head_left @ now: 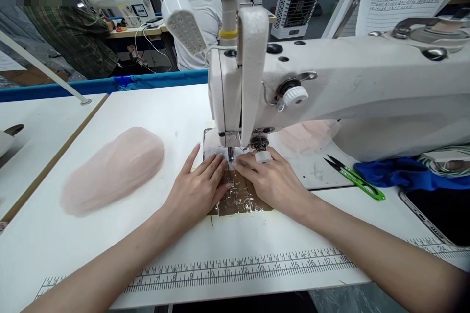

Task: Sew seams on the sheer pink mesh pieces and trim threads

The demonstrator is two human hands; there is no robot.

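Note:
A white sewing machine (pixel 235 83) stands before me, its presser foot (pixel 230 154) low over the bed. My left hand (pixel 200 183) lies flat just left of the foot, fingers stretched forward and thumb apart. From the other side my right hand (pixel 273 181) rests with slightly bent fingers, their tips close to the foot. Below both palms is a brown panel (pixel 244 195) covered with shiny clear tape. Whatever thin material may lie beneath the fingertips is too small and covered to make out.
Sheer pink fabric pieces (pixel 113 171) lie on the left; more pink fabric (pixel 308 134) is behind the needle area. Green thread snips (pixel 358 178), blue cloth (pixel 396 173) and a phone (pixel 436 212) are at right. A ruler strip (pixel 227 271) runs along the front edge. Two people sit beyond.

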